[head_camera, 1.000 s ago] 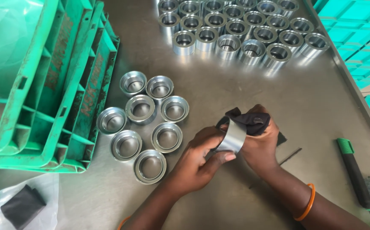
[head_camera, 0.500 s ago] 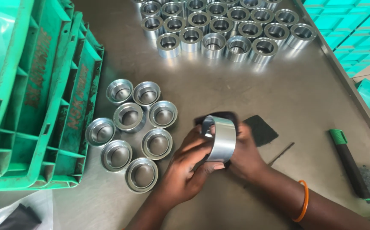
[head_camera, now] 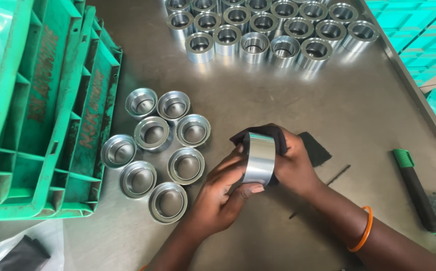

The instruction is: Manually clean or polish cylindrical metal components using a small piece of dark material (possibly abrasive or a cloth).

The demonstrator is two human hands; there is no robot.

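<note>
Gripping a shiny metal ring (head_camera: 259,158) above the steel table (head_camera: 328,105), the left hand (head_camera: 223,193) clasps its lower edge while the right hand (head_camera: 293,163) presses a dark cloth (head_camera: 273,133) round it, beside flanged metal cups (head_camera: 155,148)

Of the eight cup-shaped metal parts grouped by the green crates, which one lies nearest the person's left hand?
The cup-shaped part at the right edge of the group, second row from the bottom. It sits just left of the left hand; the others lie farther left or higher.
</note>
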